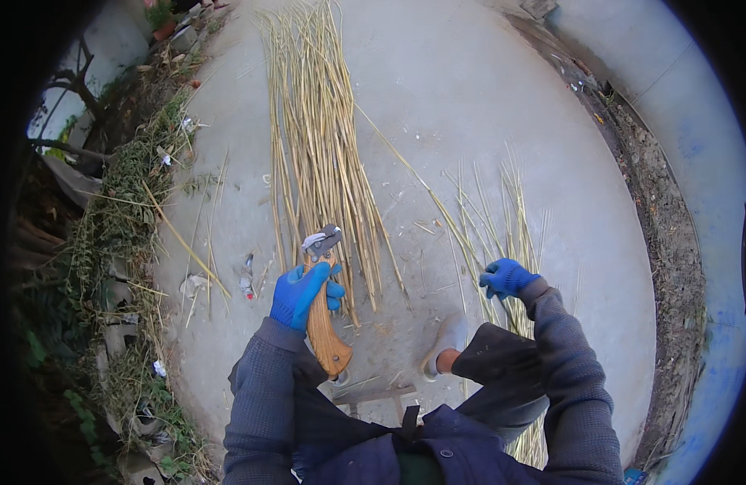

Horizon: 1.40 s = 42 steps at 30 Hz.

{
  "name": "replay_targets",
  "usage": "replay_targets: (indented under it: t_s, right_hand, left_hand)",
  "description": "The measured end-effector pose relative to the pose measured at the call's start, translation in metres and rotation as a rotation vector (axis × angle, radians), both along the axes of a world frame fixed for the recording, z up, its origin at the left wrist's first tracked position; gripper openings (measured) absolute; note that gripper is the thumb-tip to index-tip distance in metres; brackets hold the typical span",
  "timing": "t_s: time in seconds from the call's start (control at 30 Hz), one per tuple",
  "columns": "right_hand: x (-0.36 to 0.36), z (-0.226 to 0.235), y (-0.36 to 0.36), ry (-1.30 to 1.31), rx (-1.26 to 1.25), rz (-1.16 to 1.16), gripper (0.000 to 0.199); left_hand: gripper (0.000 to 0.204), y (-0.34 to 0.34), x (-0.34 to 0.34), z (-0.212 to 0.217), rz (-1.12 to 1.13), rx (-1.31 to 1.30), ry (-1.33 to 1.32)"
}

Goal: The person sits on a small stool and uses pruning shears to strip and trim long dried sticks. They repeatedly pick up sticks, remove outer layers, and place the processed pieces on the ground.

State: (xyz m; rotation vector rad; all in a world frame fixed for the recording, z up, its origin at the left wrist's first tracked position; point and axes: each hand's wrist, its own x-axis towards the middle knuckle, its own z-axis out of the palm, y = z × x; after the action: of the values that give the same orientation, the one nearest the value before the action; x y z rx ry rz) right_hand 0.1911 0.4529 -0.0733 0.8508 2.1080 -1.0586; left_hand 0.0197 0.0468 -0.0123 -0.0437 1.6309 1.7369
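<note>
My left hand (298, 297), in a blue glove, is closed around pruning shears with wooden handles (327, 343). Their metal head points away from me, over the near ends of a large bundle of dry yellow stalks (316, 137). At the right, my blue-gloved right hand (507, 278) has its fingers curled around a long thin stalk (425, 187), which slants up and left toward the bundle. Beneath that hand lies a smaller, looser pile of thinner stalks (516, 212), running back beside my right leg. The fingertips of the right hand are partly hidden.
Grey concrete ground (437, 73) carries short cut bits and loose stalks. A plastic bottle (247, 276) lies left of the shears. Dry weeds and rubble (122, 218) border the left; a dirt strip (664, 210) and pale wall follow the right. A shoe (447, 343) is between my hands.
</note>
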Motion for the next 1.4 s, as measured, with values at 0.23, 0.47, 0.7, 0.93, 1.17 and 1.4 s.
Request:
replay_targets:
  t_s: [0.23, 0.47, 0.7, 0.93, 1.17, 1.4]
  right_hand:
    - [0.189, 0.159, 0.125, -0.084, 1.2, 0.456, 0.024]
    - [0.51, 0.202, 0.152, -0.418, 1.683, -0.013, 0.014]
    - [0.745, 0.241, 0.008, -0.726, 1.542, -0.898, 0.029]
    - [0.847, 0.23, -0.089, -0.815, 1.468, -1.086, 0.023]
    - [0.734, 0.187, -0.039, -0.277, 0.971, -0.875, 0.013]
    - [0.364, 0.194, -0.051, 0.14, -0.104, -0.435, 0.024]
  left_hand:
    - [0.041, -0.011, -0.005, -0.017, 0.053, 0.058, 0.021]
    - [0.043, -0.03, -0.011, -0.037, 0.09, 0.137, 0.031]
    - [0.047, -0.041, -0.018, -0.055, 0.094, 0.135, 0.014]
    - [0.046, -0.04, -0.021, -0.066, 0.101, 0.096, 0.052]
    - [0.042, -0.029, -0.011, -0.056, 0.113, 0.113, 0.055]
    - [0.047, -0.031, 0.04, 0.014, -0.137, 0.005, 0.077]
